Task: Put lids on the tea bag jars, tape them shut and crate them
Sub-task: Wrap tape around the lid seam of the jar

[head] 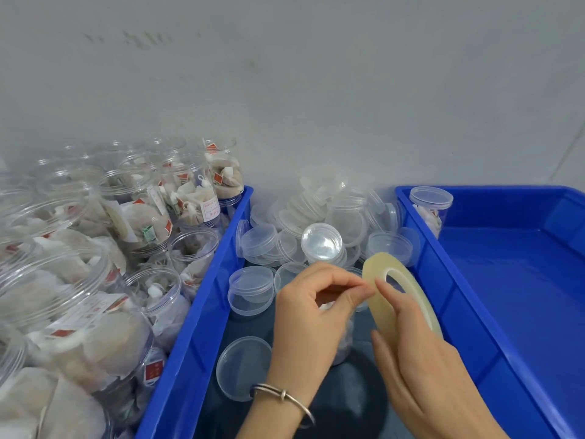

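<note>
Our right hand grips the tape roll upright, fingers curled round it. At nine o'clock of it, our left hand pinches the tape end, thumb against forefinger.

Light even, diffuse, fairly bright; source not in view. Shadows soft and faint under the hands. Strong white glare on one lid; smaller highlights on jar rims. Wide-angle bend: crate edges curve outward. Near jars at lower left soft, smeared. Wall flat grey, slightly mottled.
</note>
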Available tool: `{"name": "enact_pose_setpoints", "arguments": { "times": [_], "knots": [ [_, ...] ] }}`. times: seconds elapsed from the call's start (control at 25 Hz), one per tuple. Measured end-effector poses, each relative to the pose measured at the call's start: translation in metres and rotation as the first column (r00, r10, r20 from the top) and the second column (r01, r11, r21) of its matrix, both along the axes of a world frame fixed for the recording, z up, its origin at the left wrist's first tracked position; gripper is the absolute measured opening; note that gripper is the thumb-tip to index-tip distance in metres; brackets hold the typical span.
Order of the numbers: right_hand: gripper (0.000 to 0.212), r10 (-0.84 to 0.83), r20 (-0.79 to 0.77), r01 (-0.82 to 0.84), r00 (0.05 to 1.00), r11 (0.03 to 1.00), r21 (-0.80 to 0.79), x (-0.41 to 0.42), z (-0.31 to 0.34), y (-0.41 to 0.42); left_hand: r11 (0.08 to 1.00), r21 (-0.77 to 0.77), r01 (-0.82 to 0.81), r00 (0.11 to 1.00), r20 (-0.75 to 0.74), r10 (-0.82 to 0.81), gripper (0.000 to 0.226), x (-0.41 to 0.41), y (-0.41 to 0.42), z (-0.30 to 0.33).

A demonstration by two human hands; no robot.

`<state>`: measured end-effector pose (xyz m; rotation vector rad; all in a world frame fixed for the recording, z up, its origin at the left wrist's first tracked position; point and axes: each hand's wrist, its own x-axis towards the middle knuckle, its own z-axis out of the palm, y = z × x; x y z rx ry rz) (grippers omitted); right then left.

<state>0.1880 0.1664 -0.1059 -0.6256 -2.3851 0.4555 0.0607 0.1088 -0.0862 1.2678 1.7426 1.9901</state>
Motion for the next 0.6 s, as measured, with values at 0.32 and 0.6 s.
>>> {"name": "enact_pose_setpoints", "arguments": {
  "times": [0.32, 0.6],
  "knots": [
    [0.051, -0.058, -0.068, 0.059, 0.996, 0.998, 0.005, -0.001, 0.009, 0.017, 0.974, -0.12, 0.193, 0.973, -0.101, -0.206, 0.01, 0.013, -0.009, 0.009],
    [0.046, -0.02, -0.075, 0.015, 0.997, 0.997, -0.074, -0.001, 0.012, 0.012, 1.0, 0.006, 0.005, 0.992, -0.13, -0.004, 0.026, 0.008, -0.001, 0.011]
  ]
}}
